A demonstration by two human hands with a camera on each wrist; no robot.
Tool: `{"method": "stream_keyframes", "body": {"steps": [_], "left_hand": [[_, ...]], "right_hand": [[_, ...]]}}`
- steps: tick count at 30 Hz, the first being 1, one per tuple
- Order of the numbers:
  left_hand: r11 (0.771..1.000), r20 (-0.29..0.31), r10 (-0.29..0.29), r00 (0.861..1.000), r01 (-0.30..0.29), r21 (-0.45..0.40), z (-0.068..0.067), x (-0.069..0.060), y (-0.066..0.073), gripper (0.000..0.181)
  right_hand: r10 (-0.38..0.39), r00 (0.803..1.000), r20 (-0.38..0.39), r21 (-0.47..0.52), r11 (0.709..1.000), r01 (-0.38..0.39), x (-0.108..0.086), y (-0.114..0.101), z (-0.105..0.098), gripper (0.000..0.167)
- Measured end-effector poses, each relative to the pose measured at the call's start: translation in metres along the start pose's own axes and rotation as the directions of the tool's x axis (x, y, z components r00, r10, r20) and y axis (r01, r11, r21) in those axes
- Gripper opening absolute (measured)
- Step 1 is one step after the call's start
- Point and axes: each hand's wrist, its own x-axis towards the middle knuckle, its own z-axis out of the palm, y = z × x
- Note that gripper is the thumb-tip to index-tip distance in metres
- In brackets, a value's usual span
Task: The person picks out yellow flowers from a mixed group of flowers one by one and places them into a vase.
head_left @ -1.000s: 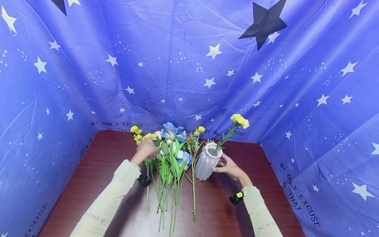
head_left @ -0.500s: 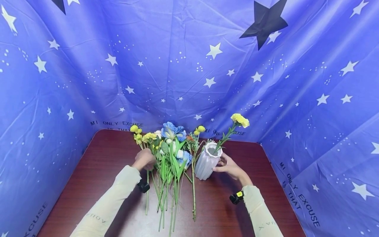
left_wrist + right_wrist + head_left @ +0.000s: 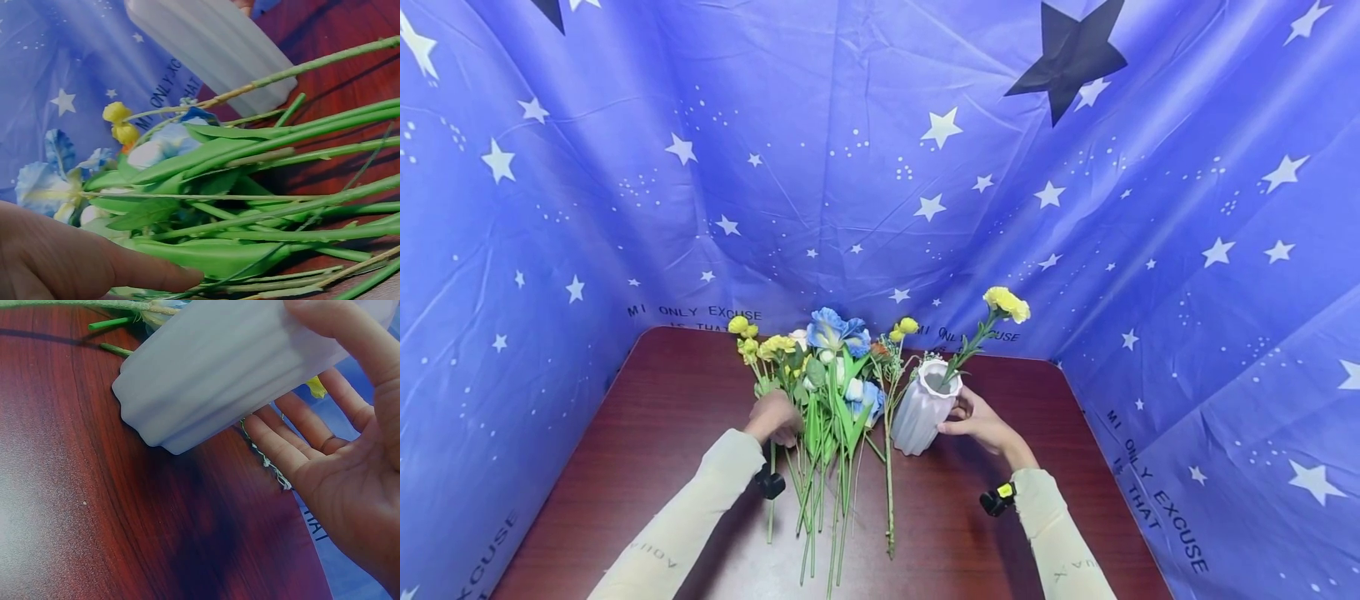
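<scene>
On the table, my right hand (image 3: 981, 423) holds a pale grey ribbed vase (image 3: 917, 417) by its right side, thumb in front and fingers behind. One yellow carnation (image 3: 1006, 304) leans out of the vase mouth to the right. My left hand (image 3: 775, 417) is over the left side of a bunch of artificial flowers. In the left wrist view one straight finger (image 3: 153, 272) lies against green leaves and thin stems; the other fingertips are hidden. Blue irises (image 3: 827, 329), white buds (image 3: 855, 389) and yellow blooms (image 3: 777, 346) lie among the bunch, heads away from me.
Several long green stems (image 3: 841, 542) point towards the near edge of the dark red wooden table (image 3: 647, 425). A separate branch with yellow blossoms (image 3: 904, 329) lies between bunch and vase. A blue starry curtain (image 3: 850, 167) surrounds the table's back and sides.
My left hand has come down from the yellow blooms to the stems and leaves below them, lastly shifting slightly right. My right hand and the vase have stayed in place.
</scene>
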Motion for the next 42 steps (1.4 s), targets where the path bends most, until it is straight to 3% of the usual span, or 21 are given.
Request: {"method": "stream_keyframes", "body": {"steps": [7, 16, 21, 27, 33, 42], "left_hand": [[1.000, -0.077, -0.017, 0.997, 0.016, -0.007, 0.011, 0.003, -0.004, 0.018], [0.994, -0.128, -0.045, 0.991, 0.032, -0.103, 0.012, 0.004, -0.007, 0.012], [0.983, -0.142, -0.028, 0.989, 0.002, -0.182, 0.012, 0.003, -0.008, 0.023], [0.979, -0.190, 0.014, 0.982, -0.052, -0.197, 0.011, 0.001, -0.014, 0.006], [0.968, -0.228, 0.027, 0.973, -0.082, -0.235, 0.007, -0.005, -0.016, 0.010], [0.920, -0.273, 0.043, 0.961, -0.144, -0.363, -0.003, -0.006, -0.019, 0.004]], "right_hand": [[0.002, 1.000, -0.009, -0.004, 1.000, -0.002, 0.001, 0.001, -0.001, 0.080], [0.015, 1.000, -0.010, -0.010, 1.000, -0.015, 0.002, 0.004, -0.003, 0.086], [0.010, 1.000, -0.006, -0.016, 1.000, -0.010, 0.001, 0.004, -0.002, 0.088], [0.000, 1.000, -0.007, -0.019, 1.000, 0.000, 0.002, 0.005, -0.002, 0.087], [-0.008, 1.000, -0.007, -0.019, 1.000, 0.008, 0.002, 0.006, -0.004, 0.085], [-0.022, 1.000, -0.006, -0.016, 1.000, 0.022, 0.001, 0.007, -0.003, 0.075]]}}
